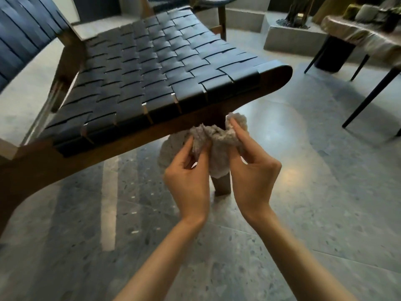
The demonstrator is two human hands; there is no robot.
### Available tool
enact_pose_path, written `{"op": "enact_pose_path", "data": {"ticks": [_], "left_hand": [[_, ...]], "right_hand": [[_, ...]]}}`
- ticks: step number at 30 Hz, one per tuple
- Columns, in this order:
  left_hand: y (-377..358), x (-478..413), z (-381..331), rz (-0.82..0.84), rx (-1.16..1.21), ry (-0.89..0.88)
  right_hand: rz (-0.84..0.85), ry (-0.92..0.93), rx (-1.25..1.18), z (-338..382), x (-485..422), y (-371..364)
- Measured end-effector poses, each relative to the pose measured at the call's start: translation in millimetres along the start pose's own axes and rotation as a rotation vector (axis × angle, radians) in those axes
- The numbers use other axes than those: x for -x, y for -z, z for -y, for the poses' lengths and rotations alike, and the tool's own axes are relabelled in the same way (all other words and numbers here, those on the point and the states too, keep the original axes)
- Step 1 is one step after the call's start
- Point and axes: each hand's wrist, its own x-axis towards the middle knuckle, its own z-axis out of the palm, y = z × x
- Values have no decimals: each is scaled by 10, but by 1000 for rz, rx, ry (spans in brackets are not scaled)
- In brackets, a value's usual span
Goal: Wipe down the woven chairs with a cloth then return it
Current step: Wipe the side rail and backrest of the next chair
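Observation:
A low chair with a black woven strap seat [152, 68] and a dark wooden frame [71, 157] fills the upper left. Its woven backrest [23, 33] rises at the far left. A crumpled light grey cloth [217, 140] hangs in front of the seat's front edge, over the chair's front leg [221, 185]. My left hand [188, 177] pinches the cloth's left part between thumb and fingers. My right hand [251, 168] pinches its right part, fingertips at the top fold. Both hands are just below and in front of the seat, apart from it.
A table [368, 38] with thin black legs stands at the right, with blurred objects on top. A second woven chair [173, 1] shows partly at the top behind the first. Concrete steps [290, 40] sit at the back. Grey terrazzo floor [303, 213] spreads below.

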Motion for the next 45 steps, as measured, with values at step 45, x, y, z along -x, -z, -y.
{"op": "enact_pose_path", "data": {"ticks": [45], "left_hand": [[2868, -812, -58, -167, -890, -445]], "right_hand": [[908, 639, -43, 1165, 200, -1726]]}}
